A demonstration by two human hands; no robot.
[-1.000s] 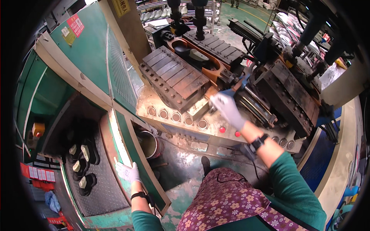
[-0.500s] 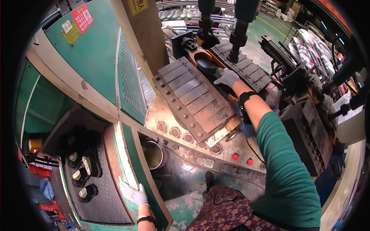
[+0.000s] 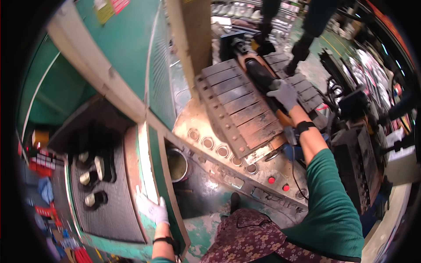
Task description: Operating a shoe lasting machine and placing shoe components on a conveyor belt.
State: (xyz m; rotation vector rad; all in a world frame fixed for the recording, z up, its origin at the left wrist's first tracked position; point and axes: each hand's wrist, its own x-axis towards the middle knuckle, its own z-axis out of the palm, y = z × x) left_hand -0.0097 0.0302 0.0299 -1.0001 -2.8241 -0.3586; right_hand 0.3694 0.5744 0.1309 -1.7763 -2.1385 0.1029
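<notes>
My right hand (image 3: 284,93), in a pale grey glove, is closed round the heel end of a dark shoe-like piece (image 3: 259,73). That piece lies lengthwise in an orange-brown cradle (image 3: 244,59) between two banks of metal plates. Beside it, the nearer plate bank (image 3: 241,105) slopes toward me. My left hand (image 3: 152,210), in a white glove, rests with straight fingers on the rim (image 3: 148,171) of a green machine and holds nothing. Left of it, several black shoes with pale tops (image 3: 105,166) stand on a dark belt (image 3: 114,215), partly in the shadow of a hood.
Dark vertical rods (image 3: 300,48) hang over the far plate bank. Two red buttons (image 3: 271,180) sit on the worn metal ledge in front of me. Below the ledge stands a bucket (image 3: 177,165). Another block of plates (image 3: 351,166) is at the right, with a cable in between.
The view has shifted, so the press appears farther right. My right hand stays on the dark shoe-like piece, and my left hand stays on the green machine's rim.
</notes>
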